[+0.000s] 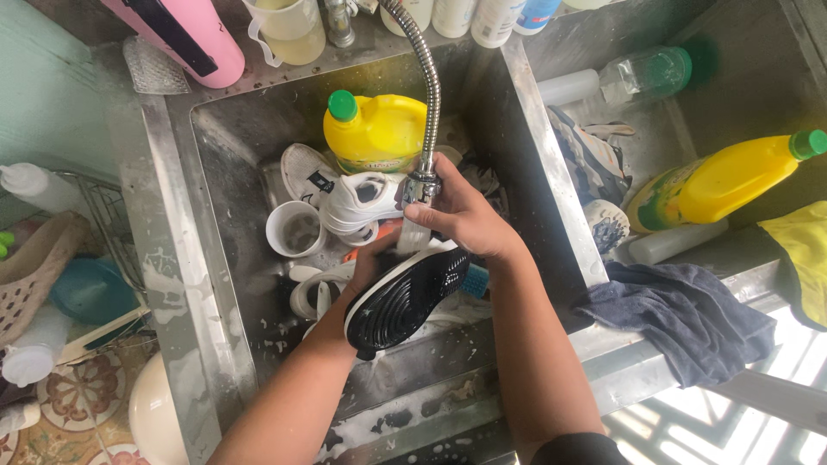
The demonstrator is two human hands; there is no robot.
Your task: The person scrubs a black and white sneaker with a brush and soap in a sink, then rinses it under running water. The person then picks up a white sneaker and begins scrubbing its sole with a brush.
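My left hand [366, 263] grips a shoe with a black ridged sole [405, 297], sole turned up, over the left basin of a steel sink [220, 164]. My right hand [461, 215] is closed around the head of a flexible metal faucet hose [424, 176], and water runs from it onto the shoe. Beneath lie white sneakers [353, 202], another white shoe [314, 288] and a white cup [295, 228]. A yellow bottle with a green cap [375, 129] leans at the basin's back.
The right basin holds a patterned shoe [590, 155], a clear bottle [642, 76] and a second yellow bottle [724, 181]. A dark cloth [680, 314] drapes the sink edge. A pink bottle [185, 34] and a jug [289, 30] stand behind. Baskets and tubs sit left.
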